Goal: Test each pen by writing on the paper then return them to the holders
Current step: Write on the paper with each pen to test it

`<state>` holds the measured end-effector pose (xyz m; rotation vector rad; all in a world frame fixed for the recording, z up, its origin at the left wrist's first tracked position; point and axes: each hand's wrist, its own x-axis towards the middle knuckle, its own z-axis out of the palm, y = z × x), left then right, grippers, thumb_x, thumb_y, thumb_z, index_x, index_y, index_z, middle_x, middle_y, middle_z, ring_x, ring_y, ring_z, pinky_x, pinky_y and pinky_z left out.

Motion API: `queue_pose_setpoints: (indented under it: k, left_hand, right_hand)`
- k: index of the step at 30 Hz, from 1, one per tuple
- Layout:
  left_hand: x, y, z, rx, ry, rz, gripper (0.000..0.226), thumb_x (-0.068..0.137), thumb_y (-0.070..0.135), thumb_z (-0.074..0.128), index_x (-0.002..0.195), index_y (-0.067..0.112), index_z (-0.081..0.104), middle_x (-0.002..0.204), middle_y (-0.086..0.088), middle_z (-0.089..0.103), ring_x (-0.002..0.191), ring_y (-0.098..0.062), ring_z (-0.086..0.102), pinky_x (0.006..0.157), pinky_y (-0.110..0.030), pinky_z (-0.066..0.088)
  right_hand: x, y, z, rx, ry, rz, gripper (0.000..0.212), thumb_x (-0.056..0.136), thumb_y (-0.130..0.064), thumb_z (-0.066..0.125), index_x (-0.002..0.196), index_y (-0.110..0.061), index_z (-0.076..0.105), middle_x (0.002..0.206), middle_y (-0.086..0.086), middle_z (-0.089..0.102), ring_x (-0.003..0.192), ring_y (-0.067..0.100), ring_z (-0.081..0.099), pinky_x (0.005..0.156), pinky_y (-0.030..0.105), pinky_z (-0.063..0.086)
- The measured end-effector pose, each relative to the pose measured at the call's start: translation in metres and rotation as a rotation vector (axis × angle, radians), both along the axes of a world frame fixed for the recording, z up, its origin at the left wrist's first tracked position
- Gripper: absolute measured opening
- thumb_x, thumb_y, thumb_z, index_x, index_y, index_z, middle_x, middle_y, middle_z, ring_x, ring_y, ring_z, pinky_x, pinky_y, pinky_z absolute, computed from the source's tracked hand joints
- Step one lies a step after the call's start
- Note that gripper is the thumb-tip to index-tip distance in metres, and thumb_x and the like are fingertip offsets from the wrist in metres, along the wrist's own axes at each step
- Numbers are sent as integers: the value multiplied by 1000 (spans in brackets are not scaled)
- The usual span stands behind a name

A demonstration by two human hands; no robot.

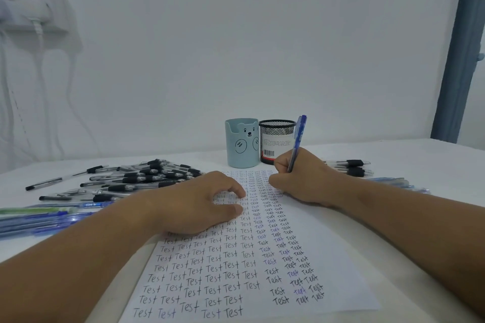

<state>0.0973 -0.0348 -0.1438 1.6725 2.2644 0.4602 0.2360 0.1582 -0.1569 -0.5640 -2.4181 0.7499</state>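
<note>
Two bare forearms, no sleeves visible; hands bare: left hand [199, 204], right hand [301, 178].

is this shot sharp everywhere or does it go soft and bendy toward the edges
Head view: sharp in the middle, where the writing on the paper and the bear pen holder read clearly; the blue pens at the left edge smear, the wall plug is hazy, and the wide lens bows the table edge.
</note>
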Motion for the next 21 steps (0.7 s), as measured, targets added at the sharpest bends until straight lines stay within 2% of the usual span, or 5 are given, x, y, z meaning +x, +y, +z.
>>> queue_pose_setpoints:
  k: [5,8,12,17,21]
  left_hand:
    - [-1,0,0,-1,10,-6,33,97,55,53,130,52,50,140,33,37,128,5,35,106,-20,26]
    - [-2,0,0,2,1,-10,33,97,55,53,130,52,50,141,33,36,129,6,34,108,-20,25]
    - [-2,1,0,2,2,-11,33,97,55,54,129,52,50,140,33,37,126,6,36,106,-20,26]
    - [-1,0,0,5,8,-11,33,97,55,54,130,52,50,140,33,38,126,5,37,104,-19,27]
    - [-2,1,-1,8,9,-13,33,97,55,54,129,52,50,141,33,37,128,6,35,106,-20,26]
  right_hand:
    - [-1,0,5,-199,227,55,55,99,-50,49,57,-16,39,50,-2,36,51,19,35,59,34,36]
    - [-2,-2,14,-66,301,38,54,101,-45,52,69,-3,41,53,4,38,54,19,35,59,33,36]
    - [4,-6,15,84,269,87,18,99,-41,57,98,-23,58,45,-7,51,43,5,43,48,15,37]
    - [3,-4,14,308,116,65,27,104,-29,50,79,-28,61,69,-6,56,64,8,50,61,23,39]
    - [3,-4,11,283,5,26,32,107,-31,42,89,-23,68,71,-8,57,62,2,53,60,23,38]
